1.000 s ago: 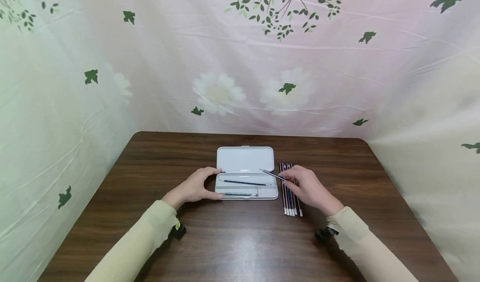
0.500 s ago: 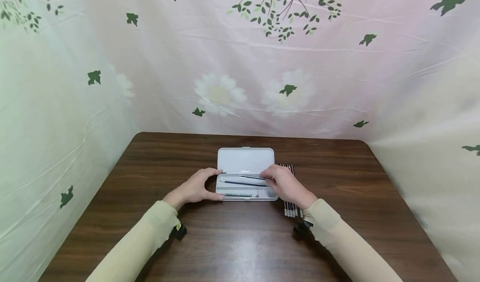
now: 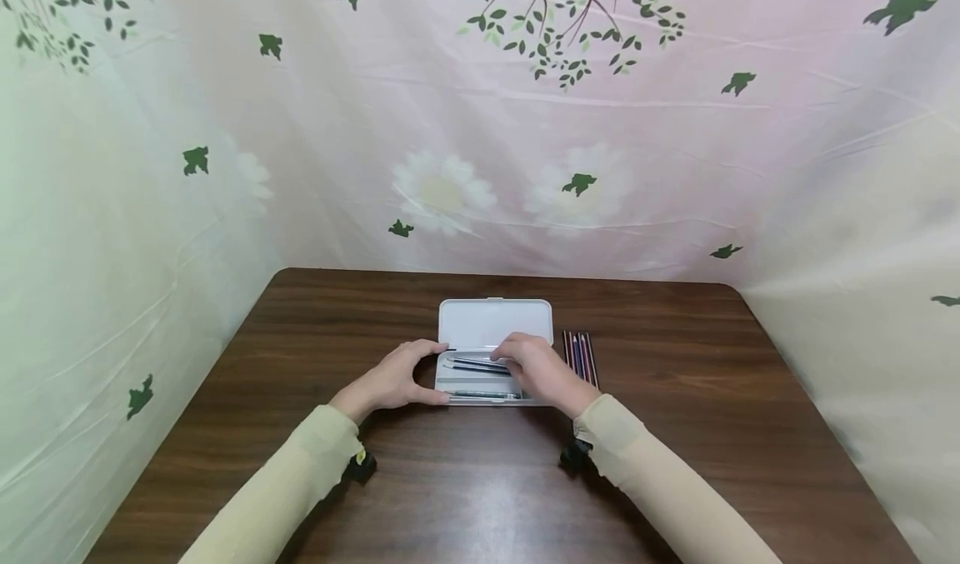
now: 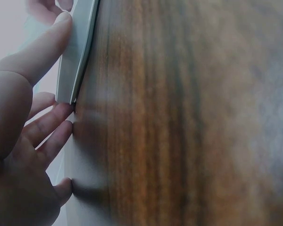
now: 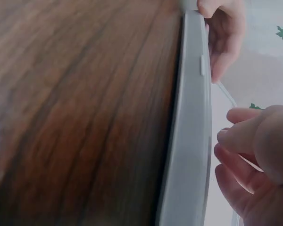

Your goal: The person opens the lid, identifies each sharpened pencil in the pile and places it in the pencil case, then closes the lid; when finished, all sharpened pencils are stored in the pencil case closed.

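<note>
The white pencil case lies open on the table, its lid folded back. My left hand grips its left end, thumb at the front edge in the left wrist view, other fingers around the far side. Over the right part of the tray, my right hand pinches a dark pencil, tip pointing left; the right wrist view shows the fingertips above the case, the pencil hidden. A second dark pencil lies in the same rear compartment. Pens lie in the front compartment.
Several pencils lie side by side right of the case, their near ends hidden behind my right hand and sleeve. The brown table ends at a printed cloth backdrop. Each wrist carries a small black device.
My right hand has moved left from above the pencil group to over the tray, taking the pencil with it and down into the rear compartment. The left hand keeps its place on the case.
</note>
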### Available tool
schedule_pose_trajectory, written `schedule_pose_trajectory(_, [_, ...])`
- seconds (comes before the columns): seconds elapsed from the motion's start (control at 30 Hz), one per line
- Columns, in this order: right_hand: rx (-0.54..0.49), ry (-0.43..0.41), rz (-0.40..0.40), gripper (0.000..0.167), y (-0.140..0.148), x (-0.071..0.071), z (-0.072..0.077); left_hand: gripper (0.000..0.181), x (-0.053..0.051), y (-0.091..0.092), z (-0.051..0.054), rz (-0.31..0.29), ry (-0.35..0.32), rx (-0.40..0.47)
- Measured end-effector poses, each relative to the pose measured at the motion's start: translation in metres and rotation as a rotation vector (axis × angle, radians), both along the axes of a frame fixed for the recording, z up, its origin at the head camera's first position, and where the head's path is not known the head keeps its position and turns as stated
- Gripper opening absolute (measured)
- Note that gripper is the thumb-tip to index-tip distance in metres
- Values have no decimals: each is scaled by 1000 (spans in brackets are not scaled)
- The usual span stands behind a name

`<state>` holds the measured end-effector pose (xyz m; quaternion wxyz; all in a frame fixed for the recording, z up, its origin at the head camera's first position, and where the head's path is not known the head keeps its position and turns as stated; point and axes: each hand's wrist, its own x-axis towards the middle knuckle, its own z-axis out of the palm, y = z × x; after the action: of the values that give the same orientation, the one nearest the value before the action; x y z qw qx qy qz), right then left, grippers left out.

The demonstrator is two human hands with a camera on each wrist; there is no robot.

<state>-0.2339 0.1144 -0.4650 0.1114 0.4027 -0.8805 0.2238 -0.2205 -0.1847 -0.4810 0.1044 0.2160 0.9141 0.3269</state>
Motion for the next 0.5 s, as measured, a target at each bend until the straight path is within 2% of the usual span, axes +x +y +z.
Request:
schedule_pose_trajectory(0.17, [-39, 14, 9, 30, 15, 4, 3, 94, 0, 1, -2, 6, -6, 0])
schedule_pose_trajectory(0.33, [-46, -13, -53, 25, 37, 9, 10, 94, 0, 0, -1, 3, 0, -2])
schedule_pose_trajectory(0.5, [-74, -24, -101, 22, 60, 13, 9, 94, -1, 0, -2, -7, 8, -2])
